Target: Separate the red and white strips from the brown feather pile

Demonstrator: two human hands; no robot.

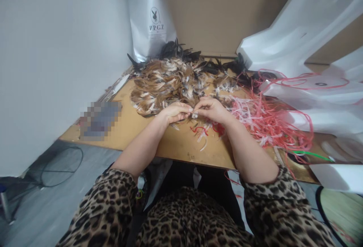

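My left hand (179, 112) and my right hand (211, 108) meet over the wooden table (181, 145), fingertips pinched together. Between them they grip a small bunch of feathers (194, 115); its pale base shows below the fingertips, and the fingers hide part of it. Just beyond my hands spreads a large heap of brown and cream feathers (159, 82). Scraps of red and white strips (202, 130) lie on the tabletop just in front of my hands. To the right of my right hand is a tangled pile of pink and white strips (263, 118).
Black feathers (178, 50) lie along the back, near a white printed bag (153, 20). White plastic sheeting (283, 43) drapes over the right side. A green strip (312, 154) lies near the right edge. A blurred-out patch (100, 120) covers something at the left corner.
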